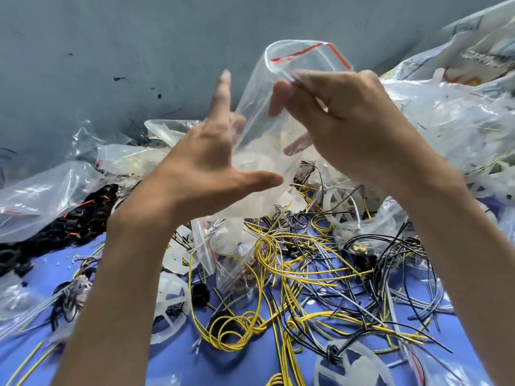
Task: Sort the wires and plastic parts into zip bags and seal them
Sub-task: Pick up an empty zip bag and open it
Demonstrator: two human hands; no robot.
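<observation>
Head: right hand (344, 119) pinches zip bag (257, 107); left hand (206, 162) splayed.

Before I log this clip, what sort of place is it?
Probably a parts-packing bench in a small workshop. Loose yellow wires and white plastic wheels litter a blue surface, heaped clear bags lie around, and the right hand pinches an open zip bag.

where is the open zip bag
Head view, centre: the zip bag is held above the wires, pinched by the right hand, left hand open beside it.
</observation>
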